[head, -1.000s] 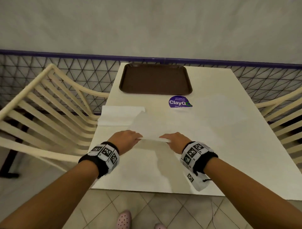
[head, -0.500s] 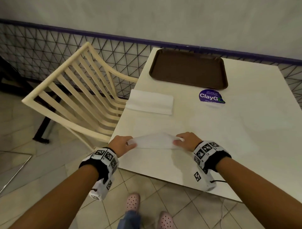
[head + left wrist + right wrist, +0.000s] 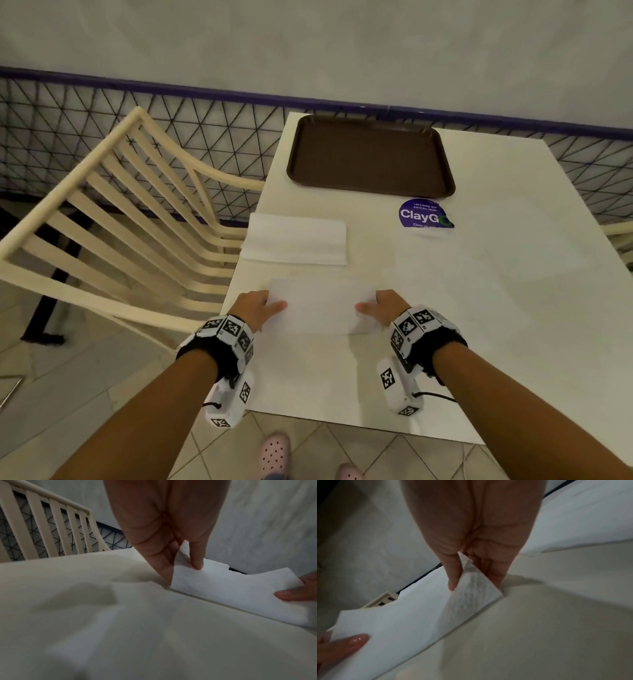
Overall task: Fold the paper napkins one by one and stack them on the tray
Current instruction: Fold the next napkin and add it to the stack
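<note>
Head view: the left hand and right hand are each pinching an end of one napkin, which is lying near the front of the tabletop. The napkin stack is sitting behind it; the tray is standing bare further back.

Left wrist view: thumb and fingers are gripping the raised edge.

Right wrist view: the grip is holding a curling corner. Judgement: the napkin is thin, limp and tearable, so corners are the best hold.

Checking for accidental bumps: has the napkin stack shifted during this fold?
No. The napkin stack still lies left of the ClayGo sticker, just in front of the brown tray.
</note>
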`<state>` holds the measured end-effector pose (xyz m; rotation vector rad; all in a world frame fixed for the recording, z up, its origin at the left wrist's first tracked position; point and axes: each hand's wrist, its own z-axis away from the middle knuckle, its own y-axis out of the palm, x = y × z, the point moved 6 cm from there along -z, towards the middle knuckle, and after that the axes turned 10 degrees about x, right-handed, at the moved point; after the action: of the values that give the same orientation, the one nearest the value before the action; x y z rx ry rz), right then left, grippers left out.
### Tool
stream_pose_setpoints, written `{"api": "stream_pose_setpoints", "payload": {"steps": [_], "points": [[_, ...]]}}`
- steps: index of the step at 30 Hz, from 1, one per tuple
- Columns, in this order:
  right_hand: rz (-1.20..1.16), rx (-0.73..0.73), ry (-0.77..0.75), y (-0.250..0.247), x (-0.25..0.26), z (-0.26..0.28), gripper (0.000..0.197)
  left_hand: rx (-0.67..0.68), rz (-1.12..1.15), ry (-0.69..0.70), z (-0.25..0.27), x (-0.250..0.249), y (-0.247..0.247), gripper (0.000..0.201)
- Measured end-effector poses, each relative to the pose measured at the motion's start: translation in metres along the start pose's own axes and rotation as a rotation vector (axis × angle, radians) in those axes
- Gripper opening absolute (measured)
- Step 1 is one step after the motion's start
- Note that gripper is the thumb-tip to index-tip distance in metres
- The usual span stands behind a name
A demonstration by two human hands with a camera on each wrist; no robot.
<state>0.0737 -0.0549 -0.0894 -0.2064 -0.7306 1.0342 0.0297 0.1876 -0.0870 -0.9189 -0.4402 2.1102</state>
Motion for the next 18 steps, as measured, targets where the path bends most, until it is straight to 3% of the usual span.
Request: {"api": "stream_pose_setpoints", "payload": {"steps": [11,15,18], "points": [[-0.013,-0.059,0.061,0.002,0.000,-0.012,0.022,-0.080,0.087,-0.001,-0.018,-0.001,0.000,0.034],[-0.044,-0.078,0.089,0.002,-0.003,-0.014,0.041,-0.154,0.065,-0.018,-0.015,-0.004,-0.003,0.048],[-0.055,-0.094,0.110,0.003,-0.005,-0.014,0.048,-0.185,0.080,-0.009,-0.017,-0.002,-0.002,0.039]]}}
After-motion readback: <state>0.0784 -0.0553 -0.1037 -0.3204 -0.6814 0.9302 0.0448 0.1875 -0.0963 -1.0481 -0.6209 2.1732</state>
